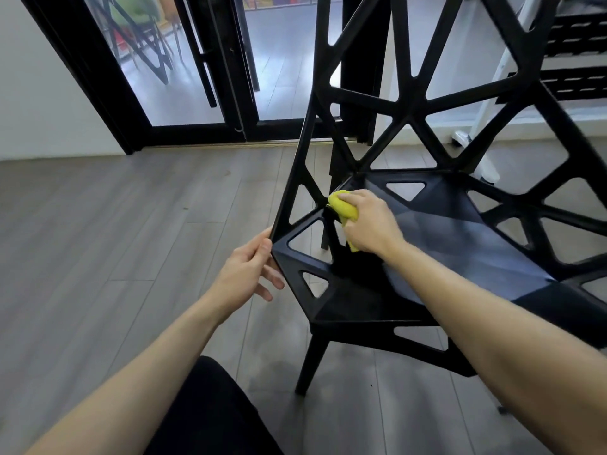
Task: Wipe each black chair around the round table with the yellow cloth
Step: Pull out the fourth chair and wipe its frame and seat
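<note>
The right hand (369, 224), fingers curled, presses a bunched yellow cloth (343, 207) against the black chair (460, 244); the left hand (248, 269) grips the seat's corner edge.

Grey wood-plank floor (98, 224) carries the black chair (443, 244), its legs standing on the planks.

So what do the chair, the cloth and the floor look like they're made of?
Chair: probably moulded plastic or painted metal, black, satin sheen, one-piece struts with triangular cutouts. Cloth: soft yellow fabric, bunched in the right hand, maybe microfibre. Floor: grey wood-look planks, visible grain and seams, likely laminate or vinyl.
</note>
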Tool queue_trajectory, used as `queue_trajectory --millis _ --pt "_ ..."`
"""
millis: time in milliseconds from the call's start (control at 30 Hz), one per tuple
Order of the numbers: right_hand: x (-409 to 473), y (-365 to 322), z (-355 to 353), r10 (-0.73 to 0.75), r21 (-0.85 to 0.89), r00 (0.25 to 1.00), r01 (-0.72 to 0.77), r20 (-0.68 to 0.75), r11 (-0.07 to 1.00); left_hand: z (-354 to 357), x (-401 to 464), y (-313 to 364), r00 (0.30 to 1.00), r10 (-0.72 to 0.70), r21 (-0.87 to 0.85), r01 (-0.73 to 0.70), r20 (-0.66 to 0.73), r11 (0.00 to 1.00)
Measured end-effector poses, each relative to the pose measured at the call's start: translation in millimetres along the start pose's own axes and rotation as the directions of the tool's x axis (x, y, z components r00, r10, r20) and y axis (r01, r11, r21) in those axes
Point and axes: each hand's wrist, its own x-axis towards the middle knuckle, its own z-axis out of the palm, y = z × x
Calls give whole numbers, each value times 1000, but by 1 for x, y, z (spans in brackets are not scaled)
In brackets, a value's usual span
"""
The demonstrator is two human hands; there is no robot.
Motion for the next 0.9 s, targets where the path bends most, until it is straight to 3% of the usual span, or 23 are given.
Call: queue_trajectory --millis 100,167,267,433,567,633,700,800,900 --pt "-49 -35 -10 -265 222 949 225 173 949 -1 1 -3 1000 15 -40 -15 2 999" --pt "-49 -48 -13 -398 227 902 357 169 906 0 2 -3 1000 17 -71 -17 4 997" --pt "-47 -64 -1 -284 264 957 260 54 929 -1 2 0 1000 -3 -87 2 -5 996" --pt "-136 -17 -13 -556 15 801 568 223 823 2 2 -3 999 20 -42 -21 -34 999" --pt "-119 -22 7 -526 -207 844 535 102 819 2 -1 2 1000 -2 -100 1 -7 995" --pt "-90 -64 41 -440 -172 898 434 3 884 -4 -2 11 1000 -17 -90 17 3 996" --pt "-87 -77 49 -400 -109 916 399 13 910 -10 -1 16 998 -58 -85 59 20 995" --pt "-136 -33 20 -534 -186 840 542 94 820 -9 4 18 992 -124 -206 128 32 970" --pt "-173 -5 10 -561 -244 820 570 115 784 -6 6 17 996 -66 -114 59 -56 992"
